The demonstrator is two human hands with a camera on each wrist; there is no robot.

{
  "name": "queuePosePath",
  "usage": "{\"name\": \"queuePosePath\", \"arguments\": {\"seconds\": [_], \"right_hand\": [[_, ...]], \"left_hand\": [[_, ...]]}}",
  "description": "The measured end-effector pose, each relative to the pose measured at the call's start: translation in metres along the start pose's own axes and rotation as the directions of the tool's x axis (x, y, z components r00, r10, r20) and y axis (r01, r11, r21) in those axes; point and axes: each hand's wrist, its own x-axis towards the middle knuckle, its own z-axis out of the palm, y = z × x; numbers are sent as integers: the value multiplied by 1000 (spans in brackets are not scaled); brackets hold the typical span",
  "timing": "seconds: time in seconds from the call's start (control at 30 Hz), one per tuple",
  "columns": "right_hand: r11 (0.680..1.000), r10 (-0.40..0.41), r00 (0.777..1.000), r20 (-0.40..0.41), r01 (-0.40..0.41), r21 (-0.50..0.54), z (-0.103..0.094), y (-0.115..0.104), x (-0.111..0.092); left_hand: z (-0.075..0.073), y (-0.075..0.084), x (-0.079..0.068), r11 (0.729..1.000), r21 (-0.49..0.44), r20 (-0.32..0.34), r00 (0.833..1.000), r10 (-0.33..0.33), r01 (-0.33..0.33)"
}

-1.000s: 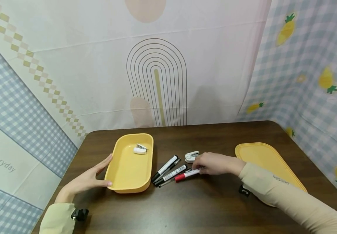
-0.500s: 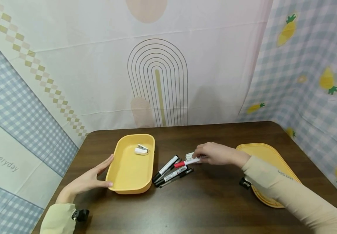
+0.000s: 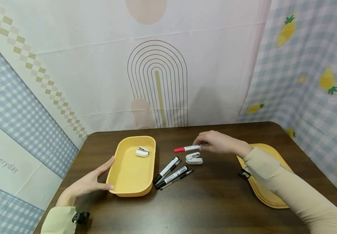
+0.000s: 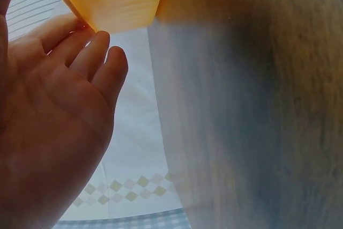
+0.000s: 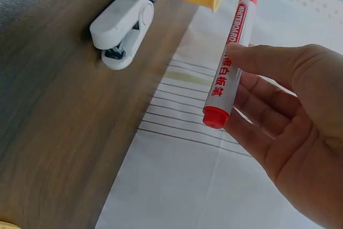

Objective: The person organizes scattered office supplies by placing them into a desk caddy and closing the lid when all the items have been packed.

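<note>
My right hand point(image 3: 219, 142) pinches a white whiteboard marker with a red cap point(image 5: 230, 52) between thumb and fingers. In the head view the marker is held beyond a white stapler point(image 3: 194, 158), its red cap pointing left. My left hand point(image 3: 90, 179) rests against the left side of a yellow plastic box point(image 3: 130, 193). Its fingers are stretched along the side, the thumb at the near corner. Inside the box, near its far end, lies a second small white stapler point(image 3: 142, 152). In the left wrist view the fingertips point(image 4: 101, 38) meet the box's edge.
Black-capped white markers point(image 3: 166, 169) and thin black pens point(image 3: 176, 179) lie in a loose bunch right of the box. A flat yellow lid point(image 3: 269, 195) lies on the right of the dark wooden table point(image 3: 203, 208), partly under the right sleeve. Patterned cloth hangs behind.
My right hand has lifted the red-capped marker from the bunch and carried it away from me, past the stapler, uncovering it. The left hand stays at the box.
</note>
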Motion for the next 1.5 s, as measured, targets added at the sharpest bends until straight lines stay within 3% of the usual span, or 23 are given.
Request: {"name": "queuePosePath", "arguments": {"seconds": [0.37,0.63,0.8,1.17,1.5], "right_hand": [[998,50,998,-35,-51,-23,-12,4,5],[999,51,997,-52,-51,1,-14,4,16],[999,34,998,-60,-34,3,-15,-1,28],[1000,6,998,-59,-6,6,-15,-12,59],[1000,-24,999,-35,24,0,-7,-28,112]], "left_hand": [[2,0,0,1000,5,-17,1000,20,-19],[4,1,1,1000,9,-22,1000,-1,1],[6,3,1,1000,12,-26,999,19,-18],[10,6,2,1000,9,-23,999,22,-22],[10,7,5,999,19,-26,999,28,-27]]}}
